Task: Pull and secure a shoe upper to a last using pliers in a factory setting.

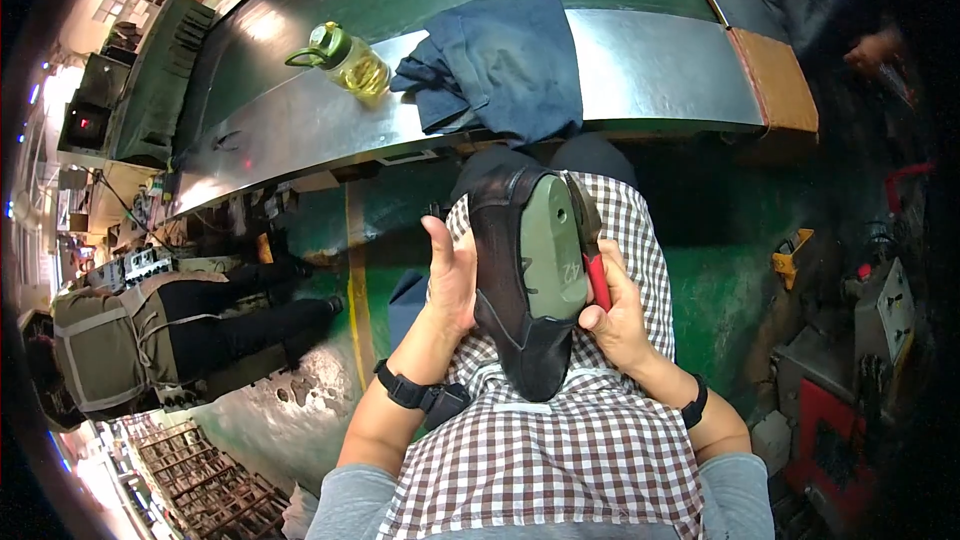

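Observation:
A black shoe upper lies over my lap, wrapped around a green shoe last whose flat bottom faces up. The last has a round hole near its far end. My left hand supports the upper from its left side, thumb stretched away and the other fingers hidden behind it. In my right hand are pincers with red handles. Their dark metal jaws reach along the right edge of the last; whether they grip the upper's edge I cannot make out.
Ahead runs a metal-edged bench with a green top, holding a dark blue cloth and a clear bottle. Another person stands at left; a second person's hand shows far right. Machinery stands on my right.

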The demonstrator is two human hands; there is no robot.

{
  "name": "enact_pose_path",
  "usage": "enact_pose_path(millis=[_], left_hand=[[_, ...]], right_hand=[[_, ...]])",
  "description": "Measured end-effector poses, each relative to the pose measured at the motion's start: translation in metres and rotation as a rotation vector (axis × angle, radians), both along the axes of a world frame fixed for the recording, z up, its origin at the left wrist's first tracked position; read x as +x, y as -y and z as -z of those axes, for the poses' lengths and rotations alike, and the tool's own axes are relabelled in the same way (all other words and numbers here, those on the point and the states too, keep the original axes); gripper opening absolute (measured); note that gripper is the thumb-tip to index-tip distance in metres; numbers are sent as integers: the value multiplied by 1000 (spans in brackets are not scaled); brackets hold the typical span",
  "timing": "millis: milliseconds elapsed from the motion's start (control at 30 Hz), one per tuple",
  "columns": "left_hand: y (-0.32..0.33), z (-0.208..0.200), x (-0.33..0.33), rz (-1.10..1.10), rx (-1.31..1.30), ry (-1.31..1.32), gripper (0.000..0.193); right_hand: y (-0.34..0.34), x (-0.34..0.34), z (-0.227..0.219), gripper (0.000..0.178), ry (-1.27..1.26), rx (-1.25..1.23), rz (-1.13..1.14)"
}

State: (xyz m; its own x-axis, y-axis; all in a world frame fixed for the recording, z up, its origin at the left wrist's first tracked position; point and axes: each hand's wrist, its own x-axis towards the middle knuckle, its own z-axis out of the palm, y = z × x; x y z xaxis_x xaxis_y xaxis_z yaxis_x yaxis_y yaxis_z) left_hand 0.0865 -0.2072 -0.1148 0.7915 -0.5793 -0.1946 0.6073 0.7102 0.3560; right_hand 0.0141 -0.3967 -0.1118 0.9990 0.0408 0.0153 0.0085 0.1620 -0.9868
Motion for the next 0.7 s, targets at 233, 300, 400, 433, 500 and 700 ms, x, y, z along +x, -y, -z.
enact_pose_path(millis=[233,300,400,433,500,700], left_hand=[[-9,48,-14,-37,194,-112,86],[-5,36,-12,-47,127,-88,77],[-8,6,-5,-12,562,265,64],[-6,-2,-7,-10,560,264,64],[-2,-11,-12,-115,819,438,69],[-12,-18,-11,-10,620,381,99]], right_hand=[[-2,-4,18,101,-168,212,-44],[-1,-7,23,106,-230,265,-87],[-3,-3,8,97,-232,356,-43],[-3,-3,3,92,-237,337,-25],[2,-4,8,83,-252,210,-4],[-4,-1,-2,69,-202,2,-10]])
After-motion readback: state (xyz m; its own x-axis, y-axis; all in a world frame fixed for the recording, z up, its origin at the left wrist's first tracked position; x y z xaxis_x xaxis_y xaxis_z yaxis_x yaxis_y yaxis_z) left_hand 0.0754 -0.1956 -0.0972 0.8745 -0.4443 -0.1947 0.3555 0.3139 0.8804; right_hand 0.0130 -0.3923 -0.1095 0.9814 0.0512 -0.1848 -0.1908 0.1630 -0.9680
